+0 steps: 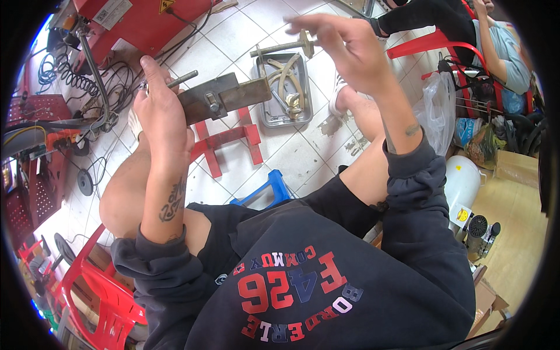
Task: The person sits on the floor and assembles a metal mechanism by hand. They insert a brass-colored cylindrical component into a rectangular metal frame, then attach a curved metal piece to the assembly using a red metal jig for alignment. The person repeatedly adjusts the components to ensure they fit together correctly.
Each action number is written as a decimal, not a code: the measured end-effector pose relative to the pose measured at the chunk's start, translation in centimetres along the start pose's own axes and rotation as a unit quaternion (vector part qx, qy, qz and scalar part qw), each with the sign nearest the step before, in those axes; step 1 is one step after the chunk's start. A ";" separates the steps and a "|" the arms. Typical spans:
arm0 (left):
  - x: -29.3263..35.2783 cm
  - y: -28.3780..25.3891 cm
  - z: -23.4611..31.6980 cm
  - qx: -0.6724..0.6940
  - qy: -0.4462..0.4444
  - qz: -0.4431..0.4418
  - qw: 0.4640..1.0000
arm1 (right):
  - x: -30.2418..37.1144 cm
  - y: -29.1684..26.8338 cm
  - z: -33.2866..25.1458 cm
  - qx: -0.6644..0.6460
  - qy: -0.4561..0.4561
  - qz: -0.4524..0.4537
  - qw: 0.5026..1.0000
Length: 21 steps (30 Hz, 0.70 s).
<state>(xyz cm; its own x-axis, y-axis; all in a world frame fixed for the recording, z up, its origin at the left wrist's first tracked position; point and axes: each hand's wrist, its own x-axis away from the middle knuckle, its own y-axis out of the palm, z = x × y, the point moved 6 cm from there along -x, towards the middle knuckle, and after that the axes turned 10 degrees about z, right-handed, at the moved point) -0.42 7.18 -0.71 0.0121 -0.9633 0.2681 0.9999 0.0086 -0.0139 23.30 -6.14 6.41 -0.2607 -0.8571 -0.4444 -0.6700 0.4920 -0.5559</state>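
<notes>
My left hand (160, 105) is closed round the end of a dark steel plate assembly (242, 90), holding it up above the floor. A nut or bolt head sits mid-plate, and a threaded bolt (185, 78) sticks out beside my thumb. My right hand (356, 55) is raised at the upper right, its fingers stretched out to the left. Just left of its palm is a threaded rod (280, 48) with a wide brass-coloured flanged nut (306, 44); whether the hand touches it I cannot tell. Below the rod, a grey metal tray (284, 123) contains curved strips and metal fittings.
A red metal stand (230, 142) is on the tiled floor beneath the plate, with a blue stool (265, 189) nearer me. Red machine (137, 26) and cables are upper left. A person (496, 52) sits at upper right. A white tank (464, 181) stands right.
</notes>
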 end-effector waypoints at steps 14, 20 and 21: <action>-0.5 0.0 -3.0 0.083 -0.119 0.009 0.989 | 1.3 4.6 0.0 -0.100 0.152 -0.137 0.974; 2.9 3.3 -5.7 0.249 -0.227 -0.080 0.938 | 2.5 9.0 -0.5 -0.327 0.166 0.067 0.928; 3.4 3.7 -5.8 0.252 -0.228 -0.103 0.935 | 2.4 9.0 -0.2 -0.363 0.184 0.084 0.910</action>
<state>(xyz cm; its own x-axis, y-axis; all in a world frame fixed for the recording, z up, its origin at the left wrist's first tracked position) 3.21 2.39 -5.49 -0.2930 -0.7454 0.5988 0.8580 0.0713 0.5086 16.50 -3.84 0.53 -0.5275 -0.8378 -0.1411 -0.8467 0.5049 0.1676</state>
